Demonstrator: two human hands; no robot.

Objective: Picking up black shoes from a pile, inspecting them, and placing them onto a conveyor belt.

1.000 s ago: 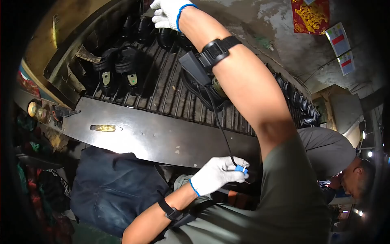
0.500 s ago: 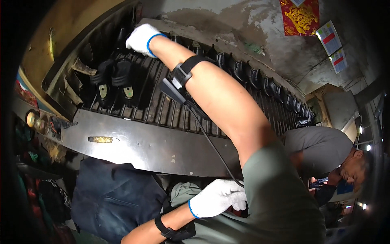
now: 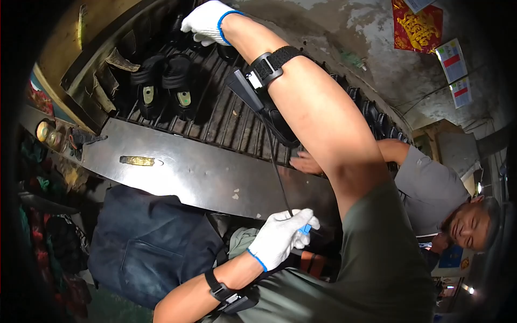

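My right hand [image 3: 206, 22], in a white glove with a blue cuff, reaches far over a slatted rack [image 3: 207, 99]. Its fingers curl down beside dark shoes at the back left; whatever they hold is hidden. My left hand [image 3: 283, 237], gloved alike, is closed in front of my body with a small blue piece [image 3: 305, 229] between its fingers. A black cord [image 3: 276, 167] runs from a dark device [image 3: 245, 90] strapped on my right forearm down to this hand. Nearest my right hand stands a pair of black slippers [image 3: 176, 75] with pale insoles.
A metal ledge [image 3: 204, 177] with a gold-yellow strip [image 3: 139, 161] on it fronts the rack. Dark blue cloth [image 3: 151, 242] lies nearer me. At the right, another person in a grey shirt [image 3: 425, 183] has a hand [image 3: 306, 162] by the ledge. Black shoes [image 3: 371, 114] line the wall.
My left hand has risen and turned, bringing the blue piece into sight. My right hand sits higher in the picture, its fingers more visible. The other person's hand has appeared by the ledge.
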